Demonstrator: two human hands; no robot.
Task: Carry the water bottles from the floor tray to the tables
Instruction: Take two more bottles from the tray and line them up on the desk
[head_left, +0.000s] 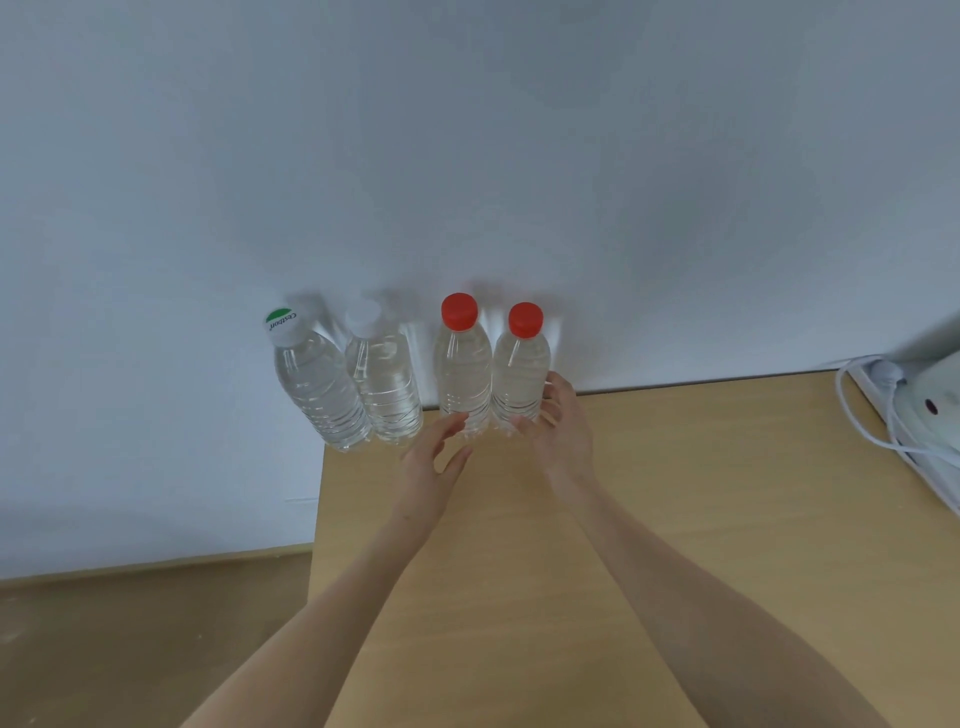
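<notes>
Seen from above, four clear water bottles stand upright in a row along the far edge of a light wooden table (675, 519), close against a pale wall (467, 156). From the person's left they are a bottle with a green-and-white cap (317, 384), a bottle with a white cap (383, 379), and two red-capped bottles (464, 364) (521, 371). The two on the left touch each other and sit at the table's left corner; the two red-capped ones touch each other, with a narrow gap between the pairs. Both bare arms reach forward. The left hand (431, 467) is open, fingers straight and relaxed, its tips at or just short of the base of the nearer red-capped bottle; contact cannot be confirmed. The right hand (563, 431) has its fingers loosely curved beside the base of the rightmost bottle, apparently touching it rather than gripping. At the right edge lie a white power strip (883, 410) and cables (893, 431). No floor tray is in view. Judging from this, the bottles appear already delivered. The risk is a knock: they stand packed together, so a careless brush could topple one into its neighbours, and the leftmost, at the corner, could fall to the floor (130, 649).
</notes>
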